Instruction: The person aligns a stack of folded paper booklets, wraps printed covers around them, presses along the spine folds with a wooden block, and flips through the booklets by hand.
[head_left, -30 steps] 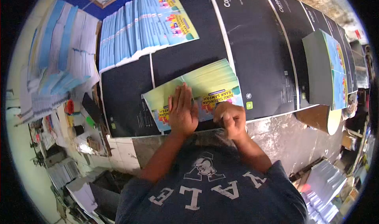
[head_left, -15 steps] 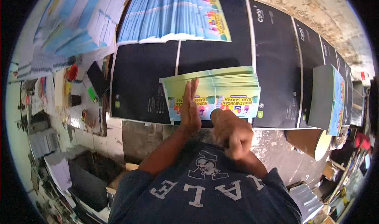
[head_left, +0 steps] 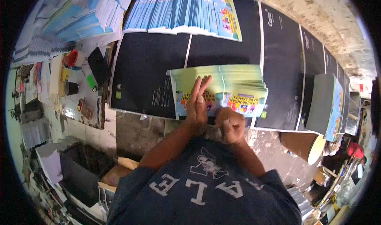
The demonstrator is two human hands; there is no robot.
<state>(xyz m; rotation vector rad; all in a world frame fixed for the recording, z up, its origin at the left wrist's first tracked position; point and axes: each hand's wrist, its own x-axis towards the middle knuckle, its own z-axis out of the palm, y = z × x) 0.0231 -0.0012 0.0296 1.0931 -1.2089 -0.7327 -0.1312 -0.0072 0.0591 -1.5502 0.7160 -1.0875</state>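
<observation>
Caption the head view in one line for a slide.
Left hand and right hand at fanned printed covers on a black tabletop, with a larger fanned stack beyond.

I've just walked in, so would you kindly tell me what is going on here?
A person's open left hand rests on a fanned stack of printed sheets on a black surface. The right hand is curled closed at the stack's near edge; whether it grips anything is unclear. A longer overlapping row of sheets lies beyond, and another pile sits to the right.
</observation>
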